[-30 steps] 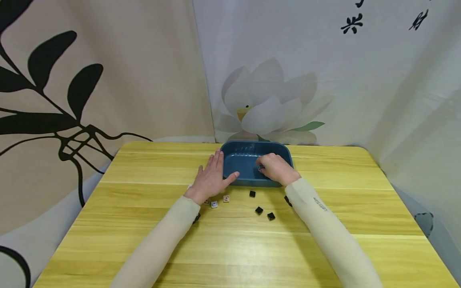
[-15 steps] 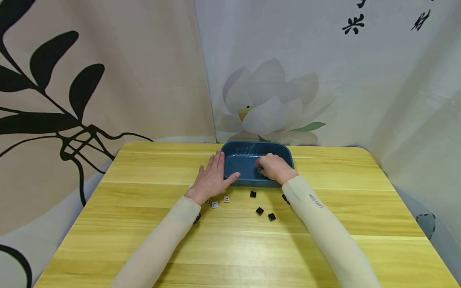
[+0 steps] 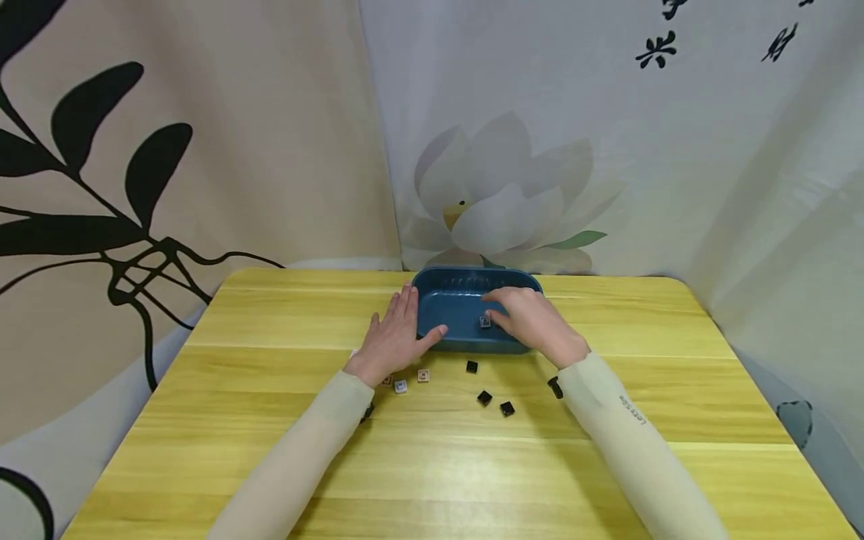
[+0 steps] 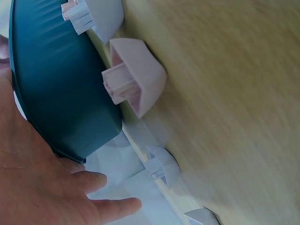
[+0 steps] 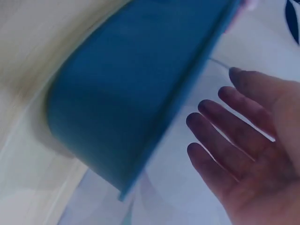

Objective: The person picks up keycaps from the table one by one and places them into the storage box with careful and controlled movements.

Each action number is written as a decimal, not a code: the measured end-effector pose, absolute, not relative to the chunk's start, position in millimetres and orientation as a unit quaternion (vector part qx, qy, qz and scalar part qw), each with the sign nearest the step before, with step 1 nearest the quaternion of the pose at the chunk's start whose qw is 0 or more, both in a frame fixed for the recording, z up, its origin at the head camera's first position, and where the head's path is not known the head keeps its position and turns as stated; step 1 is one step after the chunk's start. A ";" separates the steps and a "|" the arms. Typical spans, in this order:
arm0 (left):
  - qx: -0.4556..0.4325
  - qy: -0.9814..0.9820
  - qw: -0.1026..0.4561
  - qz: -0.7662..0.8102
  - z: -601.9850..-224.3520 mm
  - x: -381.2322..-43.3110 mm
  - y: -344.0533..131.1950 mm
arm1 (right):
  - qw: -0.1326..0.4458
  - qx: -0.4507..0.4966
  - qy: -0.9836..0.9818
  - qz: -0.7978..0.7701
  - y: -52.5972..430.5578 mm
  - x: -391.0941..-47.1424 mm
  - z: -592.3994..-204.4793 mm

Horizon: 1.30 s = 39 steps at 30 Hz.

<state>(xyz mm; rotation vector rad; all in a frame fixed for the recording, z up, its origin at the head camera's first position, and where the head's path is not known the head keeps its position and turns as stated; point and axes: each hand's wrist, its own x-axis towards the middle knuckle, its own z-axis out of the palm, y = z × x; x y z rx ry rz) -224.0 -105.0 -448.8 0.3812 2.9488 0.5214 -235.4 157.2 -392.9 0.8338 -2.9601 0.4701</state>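
A blue tray (image 3: 466,346) stands at the back of the table. My left hand (image 3: 391,341) rests with straight fingers at its left rim, thumb spread over the near corner. Inside the tray lies a grey keycap (image 3: 485,322). Just right of it my right hand (image 3: 533,321) hovers over the tray, fingers loose and apart. The right wrist view shows that hand (image 5: 253,140) holding nothing, beside the tray wall (image 5: 117,89). Close by my left hand, a pink keycap (image 4: 152,77) and a white keycap (image 4: 171,168) lie stem side showing.
Three black keycaps (image 3: 484,398) are scattered in front of the tray. Another black keycap (image 3: 555,387) lies beside the right sleeve, and dark keycaps (image 3: 367,412) show partly behind the left cuff. A printed curtain (image 3: 304,150) hangs behind the wooden table (image 3: 432,465).
My right hand has let go of the grey keycap, opened its fingers and drawn off to the right, leaving the keycap on the tray floor. The left hand has stayed put.
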 end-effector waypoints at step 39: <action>0.130 0.975 0.049 0.174 -450.0 -224.1 -105.6 | -0.017 0.343 -0.933 0.104 174.9 -132.0 -436.3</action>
